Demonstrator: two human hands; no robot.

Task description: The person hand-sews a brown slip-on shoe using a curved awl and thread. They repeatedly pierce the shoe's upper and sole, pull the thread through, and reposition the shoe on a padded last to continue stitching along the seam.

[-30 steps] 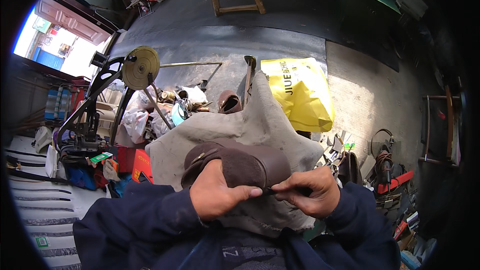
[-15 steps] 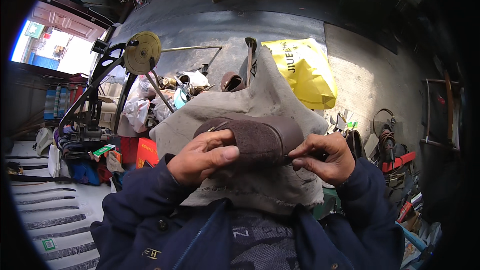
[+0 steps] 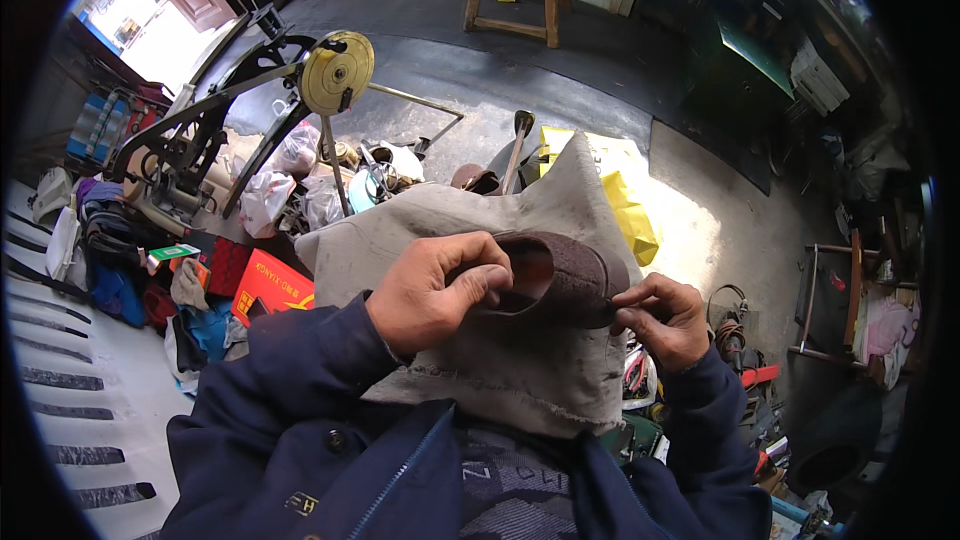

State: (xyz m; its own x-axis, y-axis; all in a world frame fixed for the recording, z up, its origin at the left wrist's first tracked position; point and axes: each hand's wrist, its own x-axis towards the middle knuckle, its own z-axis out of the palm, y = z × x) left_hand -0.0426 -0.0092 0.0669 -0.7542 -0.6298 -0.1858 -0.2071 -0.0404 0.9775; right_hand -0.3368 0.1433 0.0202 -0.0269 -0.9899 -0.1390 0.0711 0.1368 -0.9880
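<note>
room above shoe (image 3: 578, 278) between left hand (image 3: 435, 290) and right hand (image 3: 667, 322), wheeled machine (image 3: 235, 97) blocking front-left

to the right of the brass wheel (image 3: 338, 73), a yellow bag (image 3: 632, 212) is seen, and farther, a wooden stool (image 3: 512, 30); on the wheel's nearer side, a red box (image 3: 268, 286) is laid.

The dark brown fabric shoe (image 3: 577, 278) is above the grey cloth (image 3: 520, 370) on the lap, between the left hand (image 3: 435, 285) and the right hand (image 3: 665, 320). Behind the cloth, toward the right, is the yellow plastic bag (image 3: 630, 205). At left stands the black metal machine (image 3: 237, 92); before it lies the red flat box (image 3: 270, 285).
</note>
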